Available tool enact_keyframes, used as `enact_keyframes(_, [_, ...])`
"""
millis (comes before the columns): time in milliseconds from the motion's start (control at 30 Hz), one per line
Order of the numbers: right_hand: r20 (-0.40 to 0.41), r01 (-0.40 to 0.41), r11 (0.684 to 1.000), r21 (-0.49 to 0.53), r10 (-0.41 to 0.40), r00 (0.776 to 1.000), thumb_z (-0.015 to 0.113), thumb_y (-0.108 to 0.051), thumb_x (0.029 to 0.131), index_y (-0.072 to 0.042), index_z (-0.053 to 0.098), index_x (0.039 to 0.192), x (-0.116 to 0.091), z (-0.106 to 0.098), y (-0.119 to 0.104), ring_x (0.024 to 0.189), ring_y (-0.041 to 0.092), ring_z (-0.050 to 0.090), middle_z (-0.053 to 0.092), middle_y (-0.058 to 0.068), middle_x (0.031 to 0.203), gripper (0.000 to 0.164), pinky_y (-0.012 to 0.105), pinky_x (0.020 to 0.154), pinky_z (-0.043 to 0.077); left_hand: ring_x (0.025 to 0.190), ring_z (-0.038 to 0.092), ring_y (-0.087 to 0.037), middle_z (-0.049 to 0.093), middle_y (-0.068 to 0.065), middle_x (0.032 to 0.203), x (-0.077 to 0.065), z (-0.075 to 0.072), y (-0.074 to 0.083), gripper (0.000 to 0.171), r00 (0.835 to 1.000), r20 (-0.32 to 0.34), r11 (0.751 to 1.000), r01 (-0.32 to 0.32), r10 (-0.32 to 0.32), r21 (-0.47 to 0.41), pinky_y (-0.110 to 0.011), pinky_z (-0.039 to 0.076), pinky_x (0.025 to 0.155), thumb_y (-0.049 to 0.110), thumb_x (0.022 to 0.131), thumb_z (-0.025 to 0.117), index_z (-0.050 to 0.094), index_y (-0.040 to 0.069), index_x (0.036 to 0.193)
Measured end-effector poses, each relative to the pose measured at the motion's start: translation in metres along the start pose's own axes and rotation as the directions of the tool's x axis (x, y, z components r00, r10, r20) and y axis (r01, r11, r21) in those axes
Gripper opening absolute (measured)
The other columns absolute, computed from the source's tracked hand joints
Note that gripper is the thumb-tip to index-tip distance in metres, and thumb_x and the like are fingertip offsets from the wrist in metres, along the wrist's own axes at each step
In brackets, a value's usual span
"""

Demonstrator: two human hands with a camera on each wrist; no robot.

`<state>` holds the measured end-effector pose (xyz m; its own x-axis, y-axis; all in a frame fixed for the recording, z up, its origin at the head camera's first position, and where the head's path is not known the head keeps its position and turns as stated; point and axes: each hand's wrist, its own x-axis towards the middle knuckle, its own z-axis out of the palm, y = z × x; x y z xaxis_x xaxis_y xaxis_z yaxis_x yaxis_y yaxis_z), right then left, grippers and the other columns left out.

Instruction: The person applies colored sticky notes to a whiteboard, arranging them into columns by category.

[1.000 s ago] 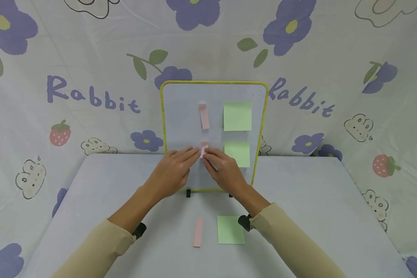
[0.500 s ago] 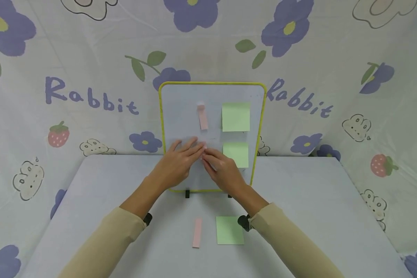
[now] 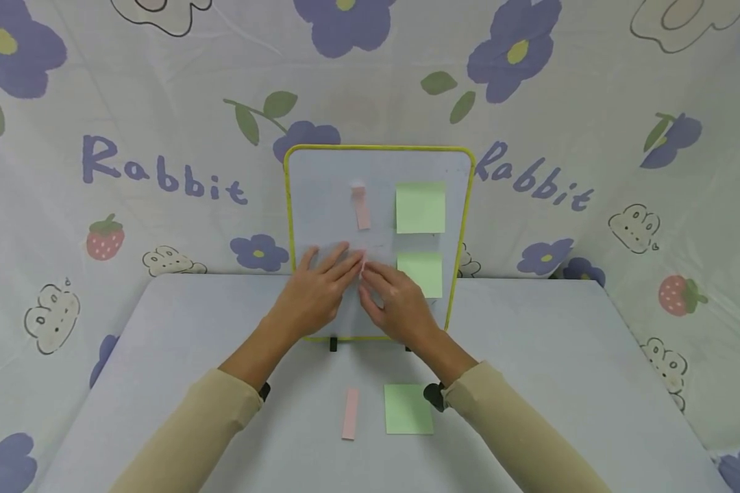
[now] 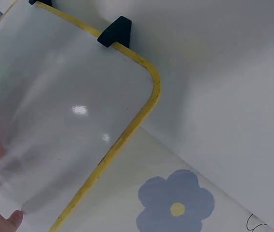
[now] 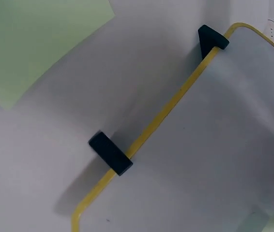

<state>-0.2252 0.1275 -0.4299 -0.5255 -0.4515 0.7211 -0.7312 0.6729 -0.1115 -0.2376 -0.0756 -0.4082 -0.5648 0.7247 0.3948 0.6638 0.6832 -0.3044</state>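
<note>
A yellow-framed whiteboard (image 3: pixel 321 205) stands upright in the middle of the head view. My left hand (image 3: pixel 311 294) has its fingers spread against the board, its index fingertip pressing at a small pink sticky strip (image 3: pixel 363 259). From the other side, the fingertips of my right hand (image 3: pixel 401 305) touch the same strip, with the thumb apart below them. Fingers hide most of that strip. Above it another pink sticky strip (image 3: pixel 361 209) clings to the board. Two green sticky notes, the upper note (image 3: pixel 420 207) and lower note (image 3: pixel 430 274), are on the right; my right hand partly covers the lower one.
On the white table (image 3: pixel 530 342), a pink strip (image 3: pixel 349 414) and a green sticky note pad (image 3: pixel 408 409) lie before the board. Black feet, one a left foot (image 3: pixel 334 344), hold the board's lower edge. A patterned curtain (image 3: pixel 376 89) hangs behind.
My left hand has moved right and up onto the board, its fingers spreading and reaching the pink strip. My right thumb has parted from its fingertips, which stay at the strip.
</note>
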Motion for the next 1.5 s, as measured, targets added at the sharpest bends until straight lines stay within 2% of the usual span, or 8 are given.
enact_keyframes(167, [0.014,0.070,0.984,-0.165,-0.069,0.998,0.069,-0.011,0.089,0.005,0.069,0.120,0.002,-0.001,0.004,0.127,0.033,0.055,0.065,0.018,0.129,0.035,0.044,0.107,0.042,0.146,0.032,-0.022,0.040,0.001,0.157,-0.001,0.001,0.000,0.056,1.000,0.024,0.999,-0.003,0.002,0.047,-0.057,0.033,0.109,0.020,0.094,0.061,0.049,0.013,0.148])
enact_keyframes(400, [0.058,0.137,0.953,-0.271,-0.126,0.990,0.069,-0.013,0.088,0.003,0.067,0.124,0.000,-0.001,0.009,0.133,0.034,0.049,0.061,0.015,0.135,0.039,0.045,0.109,0.039,0.146,0.032,-0.022,0.039,0.002,0.157,-0.004,0.000,0.000,0.057,0.999,0.042,0.997,-0.004,0.001,0.075,-0.056,0.032,0.109,0.022,0.094,0.062,0.048,0.013,0.149])
enact_keyframes(600, [0.109,0.145,0.942,-0.303,-0.117,0.987,0.066,-0.015,0.091,0.002,0.066,0.127,0.001,-0.001,0.010,0.137,0.033,0.045,0.058,0.013,0.140,0.040,0.044,0.112,0.035,0.147,0.031,-0.022,0.039,0.001,0.157,-0.007,-0.001,0.000,0.058,0.999,0.049,0.997,-0.003,0.000,0.071,-0.056,0.032,0.109,0.022,0.094,0.062,0.048,0.012,0.149])
enact_keyframes(800, [0.121,0.152,0.936,-0.317,-0.119,0.986,0.068,-0.016,0.089,0.002,0.065,0.128,0.001,0.000,0.009,0.136,0.033,0.045,0.058,0.014,0.140,0.043,0.045,0.112,0.035,0.146,0.034,-0.023,0.040,0.000,0.157,-0.010,0.000,0.000,0.059,1.000,0.024,0.997,-0.010,0.008,0.071,-0.057,0.033,0.108,0.022,0.093,0.063,0.047,0.011,0.149])
enact_keyframes(1033, [0.132,0.175,0.922,-0.346,-0.137,0.982,0.069,-0.017,0.089,0.002,0.064,0.130,0.000,0.001,0.009,0.136,0.033,0.046,0.058,0.014,0.140,0.045,0.044,0.113,0.033,0.148,0.030,-0.022,0.037,0.000,0.158,-0.011,0.000,0.000,0.061,0.999,0.055,0.997,-0.007,0.003,0.080,-0.057,0.031,0.110,0.023,0.093,0.064,0.045,0.011,0.150])
enact_keyframes(1233, [0.140,0.183,0.915,-0.361,-0.140,0.980,0.072,-0.017,0.087,0.002,0.063,0.130,-0.002,0.002,0.010,0.136,0.033,0.046,0.057,0.014,0.141,0.048,0.044,0.112,0.035,0.147,0.031,-0.023,0.039,-0.001,0.157,-0.012,0.001,0.000,0.059,0.999,0.042,0.998,-0.006,0.003,0.068,-0.057,0.032,0.109,0.023,0.093,0.063,0.047,0.011,0.149])
enact_keyframes(1500, [0.153,0.180,0.920,-0.347,-0.134,0.979,0.072,-0.016,0.087,0.002,0.062,0.133,-0.004,0.002,0.008,0.137,0.034,0.045,0.056,0.015,0.142,0.050,0.046,0.111,0.035,0.148,0.029,-0.023,0.037,-0.002,0.158,-0.012,0.000,0.001,0.061,0.998,0.058,0.998,0.008,-0.011,0.055,-0.057,0.030,0.111,0.024,0.094,0.064,0.045,0.011,0.150])
